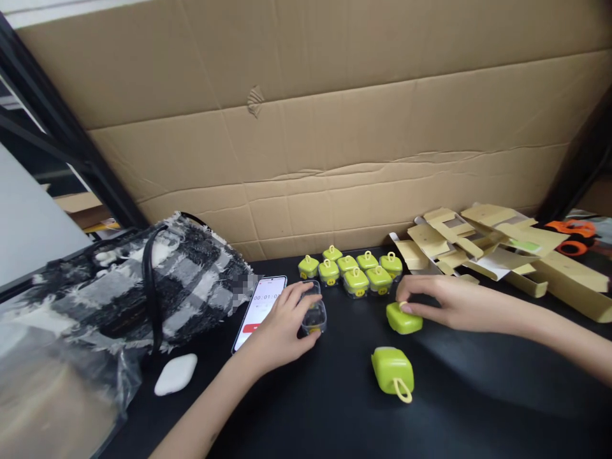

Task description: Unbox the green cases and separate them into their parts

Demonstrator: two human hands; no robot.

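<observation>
Both hands at work on small green-lidded containers on a black table.

The left hand (282,328) grips a clear plastic container (315,312), fingers curled around its rim, just beside a smartphone (259,310) showing a running timer. The right hand (442,303) rests fingers-down on a green lid (404,319), closed lightly over its top. A second green lid with a yellow loop (393,371) lies on the table (478,395) near the front, apart from both hands. Behind them stands a cluster of closed green-lidded containers (351,271). Flattened cardboard packaging (497,245) lies to the right; a black-and-white woven bag (157,287) and a white earbud case (175,374) lie to the left.
</observation>
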